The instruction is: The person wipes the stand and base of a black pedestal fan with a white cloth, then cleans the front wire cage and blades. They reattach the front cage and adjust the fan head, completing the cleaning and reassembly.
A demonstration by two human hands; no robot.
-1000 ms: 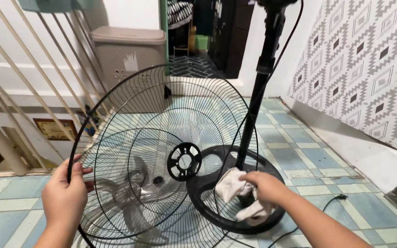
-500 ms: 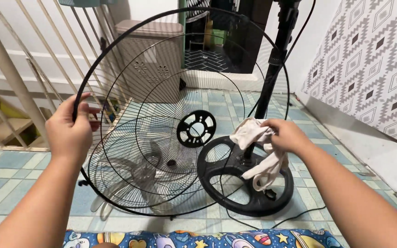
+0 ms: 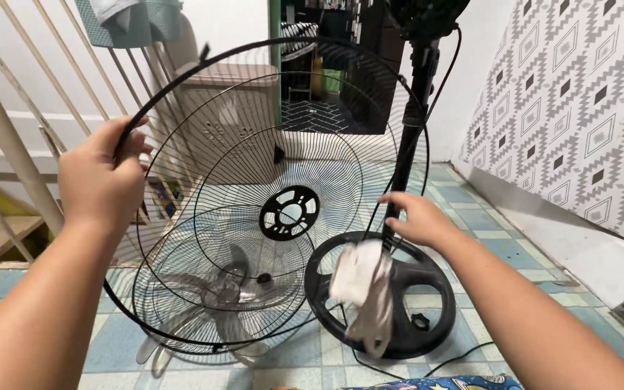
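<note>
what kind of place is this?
Likely a home hallway or landing: patterned floor tiles, a stair railing on the left, and a stand fan taken apart on the floor.

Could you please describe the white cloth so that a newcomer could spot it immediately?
Find the black fan stand pole near the patterned wall. Beside its foot, the right hand holds a crumpled white cloth, which hangs over the round black base, the only soft, pale thing among wire and plastic.

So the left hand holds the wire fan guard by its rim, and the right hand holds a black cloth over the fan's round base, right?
Not quite: the cloth in the right hand is white, not black, as the head view shows. The left hand does hold the fan guard by its rim, above the black base.
</note>
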